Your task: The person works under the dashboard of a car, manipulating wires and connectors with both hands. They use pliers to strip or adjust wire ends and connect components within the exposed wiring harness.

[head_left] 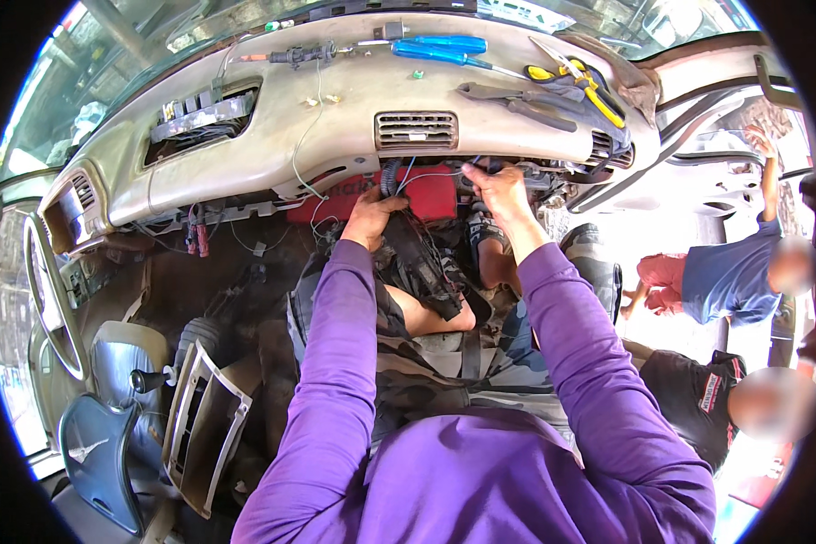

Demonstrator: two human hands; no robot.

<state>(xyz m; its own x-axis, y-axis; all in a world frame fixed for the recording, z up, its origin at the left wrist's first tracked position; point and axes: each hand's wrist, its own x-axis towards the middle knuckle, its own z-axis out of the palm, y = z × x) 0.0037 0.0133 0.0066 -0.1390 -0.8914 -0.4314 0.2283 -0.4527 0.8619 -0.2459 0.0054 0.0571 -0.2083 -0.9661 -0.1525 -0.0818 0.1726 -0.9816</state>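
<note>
Under the dashboard (pixel 326 136), my left hand (pixel 370 218) grips a black taped wire bundle (pixel 392 179). My right hand (pixel 497 190), a short way to the right, is closed with thumb and forefinger at a thin pale wire (pixel 431 176). A red object (pixel 435 201) is behind both hands. Below them, loose dark wiring and black material (pixel 419 263) hang over my lap; where the wires end is hidden.
Blue screwdrivers (pixel 440 45), yellow-handled pliers (pixel 598 95) and other tools lie on the dashboard. A loose trim frame (pixel 231 408) and blue panel (pixel 95 453) are at the left. Two people (pixel 725 272) (pixel 689 399) are outside the open door at right.
</note>
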